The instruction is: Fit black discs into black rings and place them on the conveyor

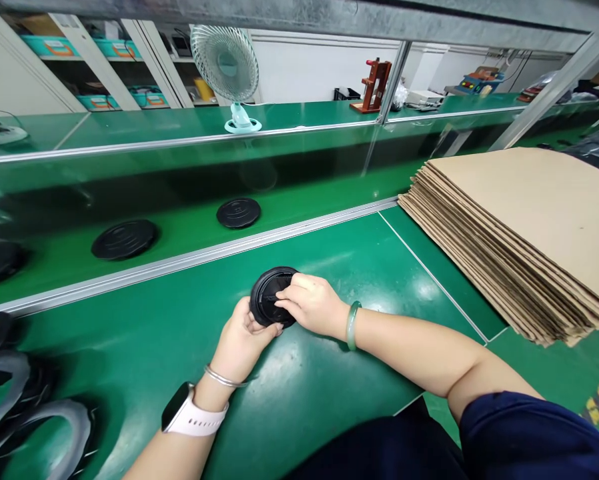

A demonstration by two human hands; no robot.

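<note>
Disc [267, 293]: held in your hands over the table [144, 340], in front of you; whether its underside touched the top was hidden.
Left hand [243, 339]: your fingers and thumb were closed on the rim at its near left side, bearing the disc.
Right hand [314, 303]: your thumb and fingers met on the disc's face; I could not make out whether they pinched a part or only pressed.
Weight: probably light, little enough for one hand.
Stiffness: it looked like moulded plastic or hard rubber, so likely rigid and hardly fragile, though any thin part on the face might have bent under a hard push.
Slip: the dark finish had a faint sheen and may have been slick; the stepped rim seemed your surest hold.
Rings [77, 427]: black and grey, overlapping on the table at your left.
Rail [199, 257]: metal, along the table's far side.
Lane [309, 203]: green, beyond the rail, with black discs [238, 213] lying flat and apart.
Card [534, 207]: brown sheets, stacked unevenly at your right.
Back bench [154, 127]: carried a fan [224, 67] and a red stand [374, 87].
Cabinet [99, 67]: behind, with teal boxes [52, 45].
</note>
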